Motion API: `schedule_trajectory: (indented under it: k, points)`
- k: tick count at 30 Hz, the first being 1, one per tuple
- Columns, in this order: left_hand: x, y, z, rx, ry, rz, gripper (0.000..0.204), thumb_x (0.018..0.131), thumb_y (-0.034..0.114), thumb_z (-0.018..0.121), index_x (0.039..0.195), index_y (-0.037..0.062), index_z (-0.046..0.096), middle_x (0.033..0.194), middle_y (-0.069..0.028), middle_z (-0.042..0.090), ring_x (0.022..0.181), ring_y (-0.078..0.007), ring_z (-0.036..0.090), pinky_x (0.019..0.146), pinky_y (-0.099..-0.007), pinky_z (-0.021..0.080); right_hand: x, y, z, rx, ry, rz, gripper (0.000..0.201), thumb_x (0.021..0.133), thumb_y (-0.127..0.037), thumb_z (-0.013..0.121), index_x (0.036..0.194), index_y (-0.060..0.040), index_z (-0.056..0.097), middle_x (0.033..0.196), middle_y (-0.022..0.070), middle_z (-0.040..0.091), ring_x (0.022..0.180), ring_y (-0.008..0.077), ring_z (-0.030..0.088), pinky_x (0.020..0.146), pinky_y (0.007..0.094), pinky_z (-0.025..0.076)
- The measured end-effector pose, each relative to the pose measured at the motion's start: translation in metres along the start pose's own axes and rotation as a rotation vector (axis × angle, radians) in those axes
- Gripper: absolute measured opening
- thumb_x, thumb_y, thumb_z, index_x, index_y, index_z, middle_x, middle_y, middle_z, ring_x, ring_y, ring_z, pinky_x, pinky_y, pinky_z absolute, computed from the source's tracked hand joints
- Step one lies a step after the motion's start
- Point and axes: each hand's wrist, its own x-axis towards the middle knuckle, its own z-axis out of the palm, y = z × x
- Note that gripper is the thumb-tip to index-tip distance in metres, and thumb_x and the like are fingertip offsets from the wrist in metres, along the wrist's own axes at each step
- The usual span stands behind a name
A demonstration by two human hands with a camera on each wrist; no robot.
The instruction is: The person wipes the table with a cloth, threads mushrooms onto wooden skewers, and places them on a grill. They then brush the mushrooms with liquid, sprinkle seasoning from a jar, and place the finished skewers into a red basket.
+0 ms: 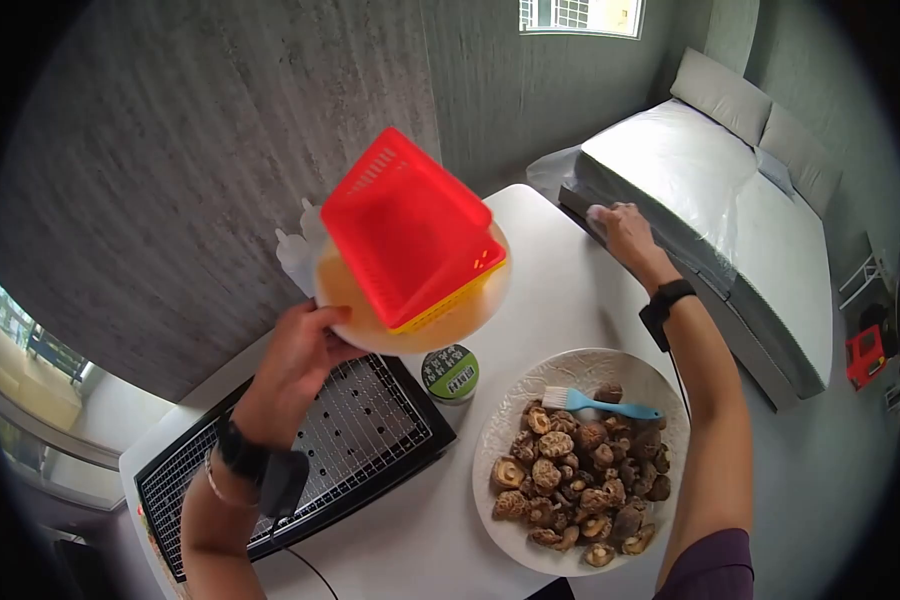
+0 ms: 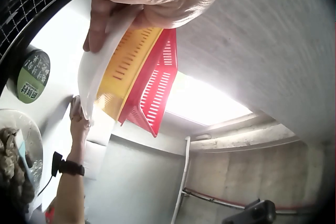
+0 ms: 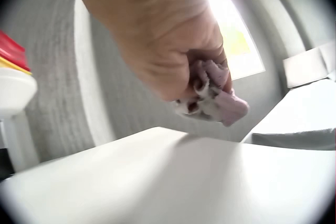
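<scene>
My left hand (image 1: 295, 350) grips the rim of a white dish (image 2: 90, 71), fingers on one side and thumb on the other. It is raised over the table and tilted. Nested together in the dish are a red slotted plastic basket (image 1: 410, 225) and a yellow one (image 2: 131, 58), the red inside the yellow. My right hand (image 1: 632, 240) holds a crumpled pale purple and white cloth (image 3: 228, 107) above the far right edge of the table; part of the cloth is hidden in the fist.
On the white table (image 1: 530, 235) stand a large plate (image 1: 492, 440) of dried mushrooms (image 1: 570, 485) with a blue-handled brush (image 1: 620, 406) on top, a green-labelled round tub (image 1: 450, 372) and a black-framed mesh rack (image 1: 360, 415). A plastic-wrapped mattress (image 1: 690, 180) lies beyond.
</scene>
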Motion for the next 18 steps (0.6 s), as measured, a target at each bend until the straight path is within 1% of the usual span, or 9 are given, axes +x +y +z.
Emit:
schedule_trajectory:
  k: [1, 3, 4, 5, 7, 8, 10, 15, 18]
  points:
    - [0.007, -0.003, 0.008, 0.0, -0.042, 0.012, 0.035, 0.083, 0.006, 0.052, 0.114, -0.0072, 0.047, 0.106, -0.0181, 0.058, 0.093, -0.028, 0.062, 0.081, -0.0409, 0.054, -0.011, -0.003, 0.0, 0.179, 0.195, -0.133, 0.014, 0.078, -0.008, 0.056, 0.086, -0.0076, 0.066, 0.092, 0.0168, 0.063, 0.088, 0.0314, 0.06, 0.074, 0.0407, 0.049]
    - [0.027, -0.012, 0.018, -0.002, -0.067, -0.009, 0.033, 0.082, 0.005, 0.051, 0.113, -0.0073, 0.048, 0.106, -0.0185, 0.059, 0.092, -0.0286, 0.062, 0.079, -0.0411, 0.054, -0.039, -0.006, -0.016, 0.356, -0.193, -0.3, 0.018, 0.069, -0.005, 0.063, 0.086, -0.0083, 0.066, 0.095, 0.017, 0.062, 0.087, 0.0313, 0.059, 0.074, 0.0404, 0.048]
    - [0.037, -0.016, 0.021, 0.002, -0.087, -0.032, 0.032, 0.082, 0.004, 0.051, 0.112, -0.0074, 0.048, 0.105, -0.0189, 0.059, 0.092, -0.0292, 0.063, 0.078, -0.0414, 0.055, -0.051, 0.003, -0.011, 0.294, -0.173, -0.327, 0.025, 0.061, -0.004, 0.067, 0.085, -0.0092, 0.067, 0.088, 0.0168, 0.062, 0.085, 0.0309, 0.06, 0.072, 0.0393, 0.048]
    - [0.047, -0.022, 0.023, -0.003, -0.088, -0.026, 0.032, 0.082, 0.004, 0.051, 0.112, -0.0074, 0.048, 0.105, -0.0189, 0.059, 0.092, -0.0292, 0.063, 0.078, -0.0414, 0.055, -0.059, 0.01, -0.019, 0.288, -0.169, -0.332, 0.025, 0.061, -0.004, 0.067, 0.085, -0.0092, 0.067, 0.088, 0.0168, 0.062, 0.085, 0.0309, 0.06, 0.072, 0.0393, 0.048]
    - [0.064, -0.031, 0.026, 0.02, -0.172, -0.014, 0.029, 0.082, 0.002, 0.049, 0.11, -0.0075, 0.05, 0.104, -0.0195, 0.059, 0.09, -0.0303, 0.063, 0.074, -0.0417, 0.056, -0.073, 0.021, -0.034, 0.18, -0.407, -0.012, 0.023, 0.058, -0.003, 0.067, 0.081, -0.0085, 0.068, 0.079, 0.0159, 0.062, 0.08, 0.0326, 0.061, 0.068, 0.0389, 0.048]
    - [0.071, -0.032, 0.031, 0.037, -0.158, -0.036, 0.028, 0.082, 0.0, 0.048, 0.109, -0.0083, 0.05, 0.103, -0.02, 0.059, 0.087, -0.0309, 0.064, 0.071, -0.0418, 0.057, -0.078, 0.025, -0.033, 0.177, -0.405, -0.018, 0.023, 0.058, -0.003, 0.067, 0.081, -0.0085, 0.068, 0.079, 0.0159, 0.062, 0.08, 0.0326, 0.061, 0.068, 0.0389, 0.048]
    - [0.079, -0.035, 0.038, 0.072, -0.135, -0.026, 0.028, 0.082, 0.0, 0.047, 0.109, -0.009, 0.05, 0.103, -0.0209, 0.059, 0.086, -0.0316, 0.064, 0.071, -0.0417, 0.057, -0.087, 0.031, -0.029, 0.212, -0.208, -0.098, 0.021, 0.056, -0.001, 0.064, 0.075, -0.008, 0.068, 0.08, 0.0188, 0.062, 0.079, 0.0363, 0.061, 0.071, 0.0406, 0.05]
    - [0.108, -0.053, 0.04, 0.065, -0.105, -0.046, 0.029, 0.083, -0.001, 0.045, 0.11, -0.0119, 0.048, 0.103, -0.0241, 0.059, 0.088, -0.0345, 0.064, 0.073, -0.0421, 0.057, -0.093, 0.024, -0.023, 0.138, -0.164, -0.097, 0.019, 0.057, 0.002, 0.059, 0.073, -0.0049, 0.066, 0.083, 0.0206, 0.062, 0.082, 0.0368, 0.061, 0.07, 0.0416, 0.049]
    - [0.115, -0.061, 0.041, 0.041, -0.052, -0.081, 0.029, 0.084, 0.0, 0.045, 0.111, -0.0072, 0.051, 0.104, -0.0205, 0.06, 0.09, -0.0321, 0.064, 0.078, -0.0431, 0.055, -0.094, 0.024, -0.018, 0.134, -0.124, -0.115, 0.016, 0.058, 0.003, 0.06, 0.072, -0.0037, 0.066, 0.083, 0.021, 0.061, 0.083, 0.0367, 0.06, 0.072, 0.0418, 0.048]
